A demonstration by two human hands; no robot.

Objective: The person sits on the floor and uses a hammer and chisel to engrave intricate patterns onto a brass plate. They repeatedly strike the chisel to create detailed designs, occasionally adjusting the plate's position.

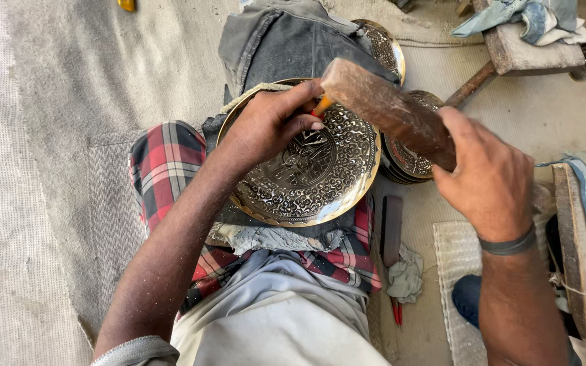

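A round engraved brass plate (306,179) rests tilted on my lap, over a red checked cloth (165,163). My left hand (269,122) lies on the plate's upper left and pinches a small orange-handled chisel (321,106) against the metal. My right hand (486,179) grips a wooden mallet (388,108), whose head is right at the top of the chisel.
More engraved plates are stacked at right (412,163) and another lies behind (384,47). Grey folded jeans (286,41) lie beyond the plate. A dark flat tool (392,227), a rag (405,274) and wooden blocks (574,251) sit at right on the woven mat.
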